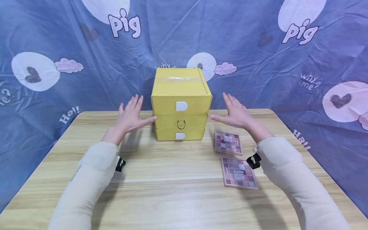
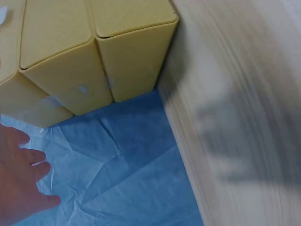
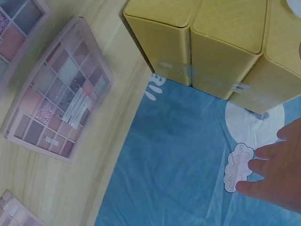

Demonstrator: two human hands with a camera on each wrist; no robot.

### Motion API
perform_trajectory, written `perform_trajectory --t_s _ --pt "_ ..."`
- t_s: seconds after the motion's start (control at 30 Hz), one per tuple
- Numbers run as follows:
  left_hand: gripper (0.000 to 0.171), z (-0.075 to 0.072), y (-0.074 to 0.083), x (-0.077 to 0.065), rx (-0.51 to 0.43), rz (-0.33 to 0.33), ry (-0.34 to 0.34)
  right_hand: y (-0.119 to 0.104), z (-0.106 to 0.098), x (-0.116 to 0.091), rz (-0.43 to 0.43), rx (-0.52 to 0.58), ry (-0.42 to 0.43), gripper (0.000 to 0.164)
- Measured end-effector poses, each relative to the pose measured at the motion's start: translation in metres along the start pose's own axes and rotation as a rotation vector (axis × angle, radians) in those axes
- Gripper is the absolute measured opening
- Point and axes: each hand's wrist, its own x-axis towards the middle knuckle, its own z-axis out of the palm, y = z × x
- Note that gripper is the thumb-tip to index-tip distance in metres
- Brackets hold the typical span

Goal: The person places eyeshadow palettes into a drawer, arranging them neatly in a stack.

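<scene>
A yellow three-drawer box (image 1: 181, 86) stands at the back middle of the table, with white tabs on its top and bottom drawers and a dark ring mark on the middle one. Clear tape crosses its top. My left hand (image 1: 130, 117) is raised at the box's left side, fingers spread and holding nothing. Across from it, my right hand (image 1: 236, 114) is held up at the right side, also spread and without anything in it. In the wrist views, the left hand (image 2: 21, 174) and right hand (image 3: 277, 169) show beside the box's sides, with gaps between.
Two eyeshadow palettes (image 1: 228, 142) (image 3: 61, 94) lie right of the box, the nearer palette (image 1: 239, 172) closer to the front. Part of another pale item (image 3: 16, 213) shows in the right wrist view. A blue printed cloth (image 1: 172, 38) hangs behind the wooden table (image 1: 161, 198).
</scene>
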Motion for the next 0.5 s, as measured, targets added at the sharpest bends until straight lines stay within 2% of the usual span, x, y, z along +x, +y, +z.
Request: perform_trajectory --t_s 0.23,0.5 --pt "0.095 -0.010 0.003 0.005 -0.081 0.012 0.028 0.000 -0.010 -0.004 -0.004 0.016 0.045 0.102" --pt "0.083 -0.017 0.001 0.012 -0.326 0.026 0.092 -0.010 -0.026 -0.010 0.022 0.042 0.063 0.100"
